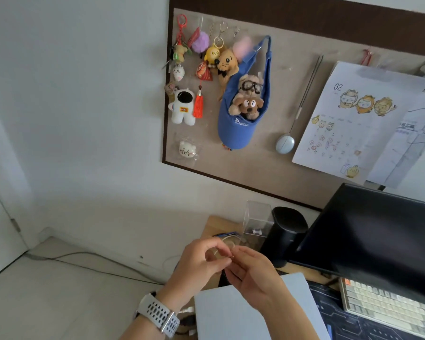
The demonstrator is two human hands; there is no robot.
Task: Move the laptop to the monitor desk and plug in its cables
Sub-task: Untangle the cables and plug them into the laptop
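Observation:
The closed pale-blue laptop (231,315) lies flat on the desk, left of the dark monitor (378,236). Just above its far edge my left hand (196,263), with a white watch on the wrist, and my right hand (253,273) meet fingertip to fingertip. Both pinch a thin cable (217,252) between thumb and fingers; its end is too small to make out. A dark piece (223,278) hangs below the hands. A white plug (188,309) and dark leads sit at the laptop's left edge.
A black speaker (287,231) and a clear plastic box (255,219) stand behind the hands, with coiled wires (227,236) beside them. A pale keyboard (383,307) lies under the monitor. A pinboard (268,163) with plush toys hangs above. Cables (84,263) run along the floor.

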